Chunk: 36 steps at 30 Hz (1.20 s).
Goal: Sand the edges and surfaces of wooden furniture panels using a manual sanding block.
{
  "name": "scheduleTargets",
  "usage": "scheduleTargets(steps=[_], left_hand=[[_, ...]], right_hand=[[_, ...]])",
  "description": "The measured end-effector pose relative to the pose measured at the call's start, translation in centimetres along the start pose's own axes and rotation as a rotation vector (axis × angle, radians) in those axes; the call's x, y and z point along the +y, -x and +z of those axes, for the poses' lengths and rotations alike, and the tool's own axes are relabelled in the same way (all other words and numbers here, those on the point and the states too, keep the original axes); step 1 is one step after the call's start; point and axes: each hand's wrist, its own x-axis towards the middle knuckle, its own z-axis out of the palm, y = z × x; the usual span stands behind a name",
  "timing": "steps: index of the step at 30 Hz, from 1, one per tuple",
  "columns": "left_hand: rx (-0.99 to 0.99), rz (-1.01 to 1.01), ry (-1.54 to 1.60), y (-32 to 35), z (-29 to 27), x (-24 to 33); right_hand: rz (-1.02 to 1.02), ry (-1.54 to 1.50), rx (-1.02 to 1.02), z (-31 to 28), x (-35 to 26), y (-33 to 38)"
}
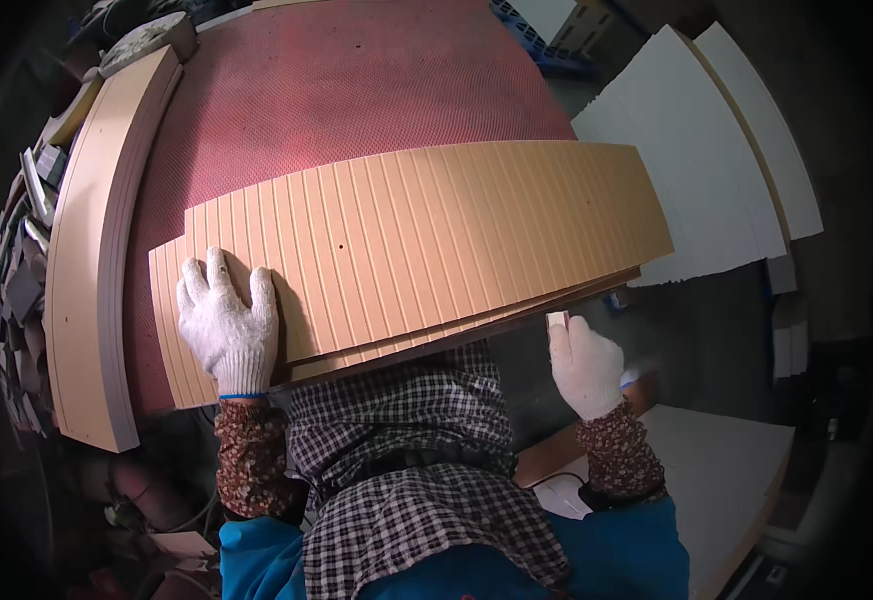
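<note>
A tan board with parallel grooves [436, 240] lies across the near side of the work surface. Beneath it rests another grooved board [171, 320], sticking out at the left. My left hand [228, 325], in a white knit glove, presses flat on the boards' left end with its fingers spread. Off the near edge toward the right, my gloved right hand [586, 368] is closed around a small block [557, 320] with a pale face and a reddish edge. Most of that block is hidden by the fingers. It is apart from the boards.
Red textured matting [356, 90] covers the table behind the boards. Long tan boards [91, 260] are stacked along the left, beside a heap of offcuts [24, 290]. White panels [686, 150] stand at the right; another pale panel [716, 470] lies at the lower right.
</note>
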Motion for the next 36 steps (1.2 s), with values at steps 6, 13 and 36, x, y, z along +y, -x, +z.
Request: scheduleTargets(steps=[6, 13, 36], left_hand=[[0.037, 0.035, -0.014, -0.1, -0.1, 0.0], [-0.003, 0.020, 0.026, 0.0, -0.8, 0.3], [0.019, 0.016, -0.019, -0.1, -0.9, 0.6]], right_hand=[[-0.066, -0.051, 0.128, 0.3, -1.5, -2.3], [-0.061, 0.031, 0.063, -0.4, -2.2, -3.5], [0.025, 0.069, -0.141, -0.6, -6.1, -24.8]])
